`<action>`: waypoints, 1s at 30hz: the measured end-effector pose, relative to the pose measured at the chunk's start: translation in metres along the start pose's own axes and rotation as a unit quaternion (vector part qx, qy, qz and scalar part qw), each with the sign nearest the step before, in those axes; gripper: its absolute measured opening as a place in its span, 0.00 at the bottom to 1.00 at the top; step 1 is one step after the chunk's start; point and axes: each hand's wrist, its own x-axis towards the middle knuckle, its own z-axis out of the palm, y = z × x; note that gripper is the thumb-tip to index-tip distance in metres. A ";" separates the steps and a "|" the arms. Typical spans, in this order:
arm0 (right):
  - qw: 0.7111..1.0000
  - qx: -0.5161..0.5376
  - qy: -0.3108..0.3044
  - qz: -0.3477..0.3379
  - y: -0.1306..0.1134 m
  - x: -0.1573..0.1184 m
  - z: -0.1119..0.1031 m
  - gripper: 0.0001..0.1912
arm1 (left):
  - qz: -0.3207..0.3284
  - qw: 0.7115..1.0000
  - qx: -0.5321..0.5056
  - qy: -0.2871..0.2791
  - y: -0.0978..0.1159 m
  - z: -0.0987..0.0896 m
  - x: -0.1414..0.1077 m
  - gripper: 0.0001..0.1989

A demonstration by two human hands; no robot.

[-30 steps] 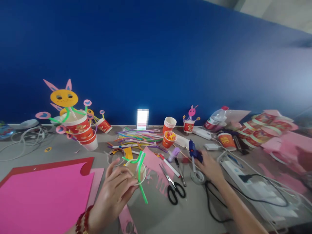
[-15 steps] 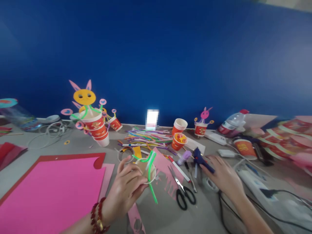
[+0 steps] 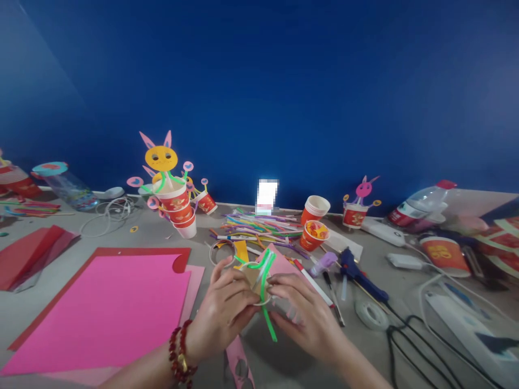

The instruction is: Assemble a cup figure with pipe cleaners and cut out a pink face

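Low over the table, my left hand (image 3: 227, 305) grips a small paper cup (image 3: 253, 275), fingers over its left rim. The cup's brownish bottom faces me. Bright green pipe cleaners (image 3: 270, 326) are fixed across it, one end sticking up and one hanging down below. On the right side, my right hand (image 3: 308, 310) curls around the cup, fingertips at the rim beside the green strip. Much of the cup's wall is hidden by both hands. To the right, a dark blue glue gun (image 3: 363, 275) lies on the table, out of my hands.
Pink sheets (image 3: 109, 308) lie left. Stacked cups with a yellow rabbit face (image 3: 161, 158) stand behind them. Loose pipe cleaners (image 3: 259, 229) spread across the middle back. A marker (image 3: 316, 283), clear tape roll (image 3: 371, 314), black cable (image 3: 409, 346) and power strip (image 3: 466, 329) lie right.
My right hand has let go of the glue gun, leaving it on the table, and come left to the paper cup. My left hand still holds the cup. The view has turned slightly left.
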 end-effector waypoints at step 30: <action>0.993 0.088 0.065 -0.047 0.011 -0.010 0.016 0.06 | 0.025 0.997 0.067 0.000 0.005 0.006 -0.001 0.09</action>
